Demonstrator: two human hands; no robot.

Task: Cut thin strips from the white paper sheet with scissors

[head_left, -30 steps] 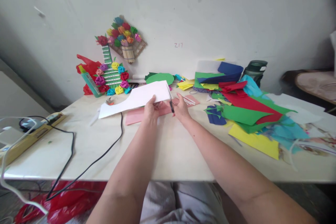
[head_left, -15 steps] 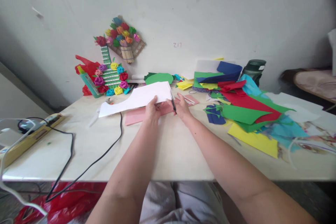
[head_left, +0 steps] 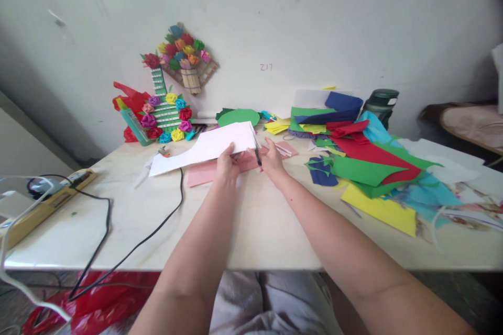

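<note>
My left hand (head_left: 228,163) pinches the right end of a white paper sheet (head_left: 196,151) with a curved cut edge, holding it just above the table. My right hand (head_left: 272,161) is closed on a pair of scissors (head_left: 257,151) whose blades point up along the sheet's right edge. A pink paper piece (head_left: 204,171) lies flat under both hands.
A heap of coloured paper (head_left: 369,165) covers the table's right side. Paper-flower crafts (head_left: 167,112) lean on the wall at the back left. A black cable (head_left: 129,246) crosses the white table (head_left: 251,230). A yellow strip-shaped device (head_left: 43,207) sits at the left edge, a dark jar (head_left: 380,104) behind.
Almost nothing differs. Both hands stay on the white sheet and scissors; the scissors shifted very slightly at the sheet's right edge.
</note>
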